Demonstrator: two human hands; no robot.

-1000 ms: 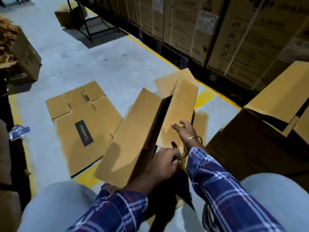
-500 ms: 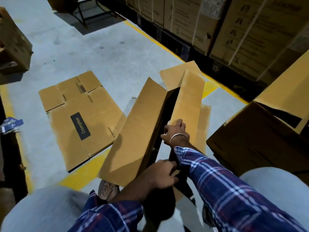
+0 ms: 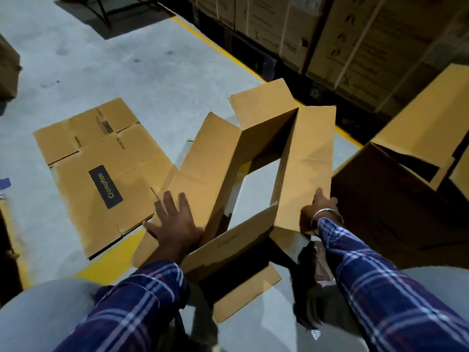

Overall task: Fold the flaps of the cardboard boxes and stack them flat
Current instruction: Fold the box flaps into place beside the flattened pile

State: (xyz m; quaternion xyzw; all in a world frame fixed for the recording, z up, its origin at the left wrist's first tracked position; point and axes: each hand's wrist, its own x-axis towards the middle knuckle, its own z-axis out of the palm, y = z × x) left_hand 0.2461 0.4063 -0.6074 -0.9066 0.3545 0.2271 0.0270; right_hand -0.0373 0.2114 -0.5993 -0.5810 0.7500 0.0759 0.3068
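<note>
An open-ended brown cardboard box (image 3: 210,161) stands on the floor in front of me, spread into a hollow tube so the floor shows through it. My left hand (image 3: 175,222) lies flat with spread fingers on the box's left wall. My right hand (image 3: 319,212) holds the near edge of the right wall (image 3: 304,168), fingers hidden behind the card. A flattened box (image 3: 101,171) with a dark "Crompton" label lies on the floor to the left.
A larger dark box (image 3: 396,199) with raised flaps stands close on the right. Stacked printed cartons (image 3: 355,41) line the far right behind a yellow floor line (image 3: 218,49). My knees fill the bottom corners. Another box edge (image 3: 7,67) shows at far left.
The box has been pulled open from nearly flat into a wide tube. My left hand moved up onto the left wall; my right hand shifted right, to the right wall's near edge.
</note>
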